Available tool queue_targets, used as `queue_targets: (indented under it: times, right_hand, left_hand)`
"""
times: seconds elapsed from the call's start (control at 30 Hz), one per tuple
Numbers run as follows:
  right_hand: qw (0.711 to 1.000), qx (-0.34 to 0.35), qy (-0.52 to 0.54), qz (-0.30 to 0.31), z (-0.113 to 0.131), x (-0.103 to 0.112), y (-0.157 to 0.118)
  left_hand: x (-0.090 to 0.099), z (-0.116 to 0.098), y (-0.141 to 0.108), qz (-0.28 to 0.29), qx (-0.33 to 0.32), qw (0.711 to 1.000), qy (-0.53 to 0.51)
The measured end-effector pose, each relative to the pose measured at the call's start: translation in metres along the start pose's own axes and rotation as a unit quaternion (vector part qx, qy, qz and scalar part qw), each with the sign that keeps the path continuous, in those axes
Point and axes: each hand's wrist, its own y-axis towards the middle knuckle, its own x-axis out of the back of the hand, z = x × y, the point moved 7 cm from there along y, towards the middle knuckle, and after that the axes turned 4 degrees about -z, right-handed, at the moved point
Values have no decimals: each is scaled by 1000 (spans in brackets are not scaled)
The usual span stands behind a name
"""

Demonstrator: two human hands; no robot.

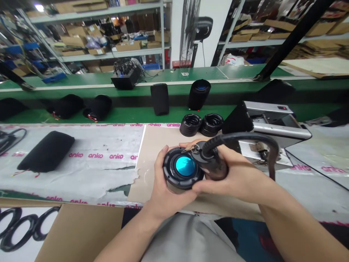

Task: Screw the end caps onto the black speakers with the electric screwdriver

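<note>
Round black unit (pixel 180 181), near side of the ring stacks (pixel 191 127): left hand (pixel 163 193) with fingers curved round its flank, right hand (pixel 234 174) closed about a tool (pixel 214 165) at its rim, whose cord (pixel 245 136), if tugged, might scrape the tool across the blue disc (pixel 184 166).

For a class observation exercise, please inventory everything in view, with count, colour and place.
Round part: 1, black with blue disc, centre
Corded tool: 1, black, centre
Ring stacks: 2, black, beyond the round part
Upright cylinders: 2, black, rear green surface
Soft-looking piece: 1, black, left sheeting
Similar pieces: 3, black, rear left
Flat rings: 3, black, lower left
Machine: 1, silver and black, right
Box with cables: 1, black, rear
Sheeting: white, pink print, bench
Cartons: uncountable, brown, rear shelves
Left hand: 1, bare, around the round part
Right hand: 1, bare, gripping the corded tool
</note>
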Motion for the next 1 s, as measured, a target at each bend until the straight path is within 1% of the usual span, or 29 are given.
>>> queue_targets:
  times: [0.07,0.1,0.17,0.23,0.27,0.33,0.4,0.5,0.57,0.67,0.87,1.0]
  right_hand:
    - [1000,-1,11,-6,5,-1,2]
    - [999,-1,25,-25,7,0,1]
    - [995,-9,51,-89,10,4,-4]
    - [989,-34,65,-131,6,5,-10]
    - [989,-49,62,-128,3,2,-13]
    - [991,-76,61,-93,-4,-7,-16]
    - [990,-88,90,-68,-8,-13,-17]
    - [983,-79,144,-85,-7,-12,-16]
    - [985,-78,130,-80,-6,-12,-15]
    - [991,-90,82,-61,-8,-13,-14]
    - [990,-86,77,-76,-11,-8,-13]
    - [993,-82,55,-63,-10,-4,-9]
  left_hand:
    - [0,3,-1,-3,13,1000,3]
    - [1,5,-2,-6,21,1000,3]
    - [1,10,-4,-11,36,999,3]
    - [2,12,-4,-9,38,999,-3]
    - [1,12,-4,-4,31,999,-9]
    - [1,8,-2,10,9,1000,-22]
    - [1,4,0,16,-5,1000,-22]
    - [3,3,2,14,-6,1000,-5]
    - [4,3,3,13,-9,1000,-3]
    - [4,3,4,13,-11,1000,-9]
    - [5,6,3,4,17,1000,-10]
    - [5,7,2,-6,32,999,9]
